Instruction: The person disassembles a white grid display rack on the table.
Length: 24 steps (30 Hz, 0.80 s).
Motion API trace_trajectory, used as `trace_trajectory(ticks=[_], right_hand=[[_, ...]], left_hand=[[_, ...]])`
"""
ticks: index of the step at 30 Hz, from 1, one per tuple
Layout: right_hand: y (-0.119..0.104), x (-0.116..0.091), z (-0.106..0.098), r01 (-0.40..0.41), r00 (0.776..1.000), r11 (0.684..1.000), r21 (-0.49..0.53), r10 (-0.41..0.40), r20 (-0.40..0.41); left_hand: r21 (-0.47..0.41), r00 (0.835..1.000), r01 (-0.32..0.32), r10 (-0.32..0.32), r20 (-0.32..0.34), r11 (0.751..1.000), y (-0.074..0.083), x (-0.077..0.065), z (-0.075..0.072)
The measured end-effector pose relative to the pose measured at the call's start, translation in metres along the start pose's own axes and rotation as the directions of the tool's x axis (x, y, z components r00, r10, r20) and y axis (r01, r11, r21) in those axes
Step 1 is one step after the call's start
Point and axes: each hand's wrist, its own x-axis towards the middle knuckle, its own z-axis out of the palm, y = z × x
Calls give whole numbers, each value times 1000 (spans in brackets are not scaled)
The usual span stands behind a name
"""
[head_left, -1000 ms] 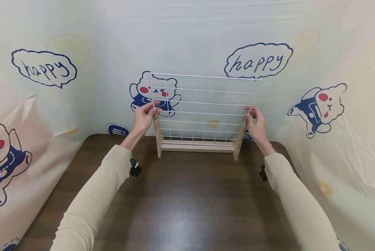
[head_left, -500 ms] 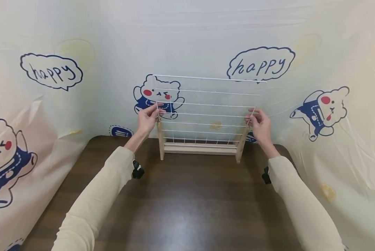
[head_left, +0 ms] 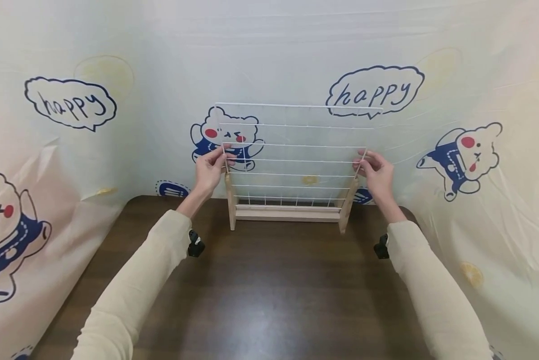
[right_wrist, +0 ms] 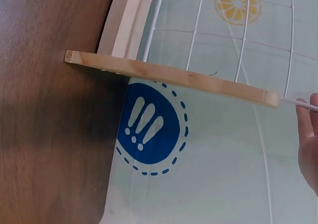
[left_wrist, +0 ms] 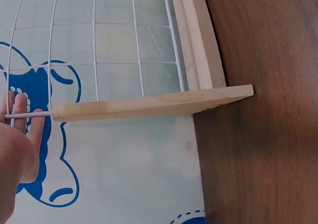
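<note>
A: Grip state?
B: Left hand [head_left: 209, 170] pinches its side wire [left_wrist: 35, 114] of the white wire grid [head_left: 296, 145]; right hand [head_left: 378, 174] pinches the opposite one. Both hands at about equal height.
A: Grid position?
B: Spans between both grips, rises above them, runs down between the posts of the wooden stand [head_left: 287, 215]. Post tops just below each grip.
A: Further out?
B: Stand rests on the brown table [head_left: 269, 280], below the grips. Nearer the wearer: black wrist devices [head_left: 196, 243], beige sleeves [head_left: 138, 280]. Beyond the grips: printed cloth [head_left: 274, 60], cartoon bears [head_left: 451, 160], "happy" bubbles [head_left: 71, 103].
</note>
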Motion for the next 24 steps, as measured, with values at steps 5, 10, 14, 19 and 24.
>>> trace_trajectory(ticks=[5, 10, 14, 19, 24], right_hand=[[-4, 1, 0, -27, 1000, 1000, -10, 27, -14], [-7, 3, 2, -36, 999, 999, -39, 35, -20], [-11, 3, 3, -37, 999, 996, -83, 35, -23], [-15, 3, 3, -49, 999, 996, -79, 47, -27], [-19, 4, 4, -56, 998, 994, -99, 53, -35]], left_hand=[[-19, 1000, -8, 8, -13, 1000, 9, -2, 1], [-8, 1000, -22, 22, -5, 1000, 24, -7, 2], [3, 999, -32, 32, 1, 999, 31, -10, 3], [16, 998, -56, 55, 9, 998, 35, -10, 3], [25, 996, -90, 89, 13, 996, 38, -9, 4]])
